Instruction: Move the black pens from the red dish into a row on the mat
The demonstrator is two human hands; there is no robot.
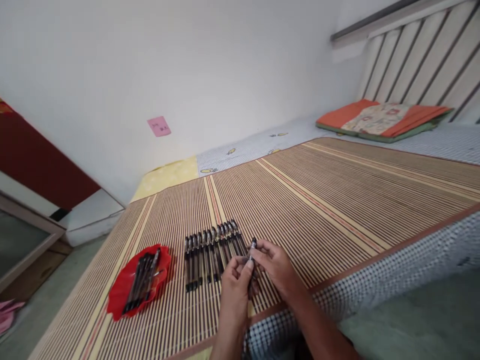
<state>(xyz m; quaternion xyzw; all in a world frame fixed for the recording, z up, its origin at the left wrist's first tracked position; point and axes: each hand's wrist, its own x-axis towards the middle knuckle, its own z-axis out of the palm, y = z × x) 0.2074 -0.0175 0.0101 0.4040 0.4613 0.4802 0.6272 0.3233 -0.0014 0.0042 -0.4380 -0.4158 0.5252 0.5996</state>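
My left hand (235, 286) and my right hand (275, 265) meet over the striped bamboo mat (337, 200), both pinched on one dark pen (252, 250) that points up and away from me. Just left of the hands lies a row of several dark pens (212, 252) laid side by side on the mat. Further left a red plate (123, 295) holds several more dark pens (144, 280).
The mat covers a bed with a checked sheet (375, 290). An orange folded pillow (382, 119) lies at the head by a slatted headboard (423, 55). A pink note (159, 126) is stuck on the white wall. Grey floor shows at the lower right and left.
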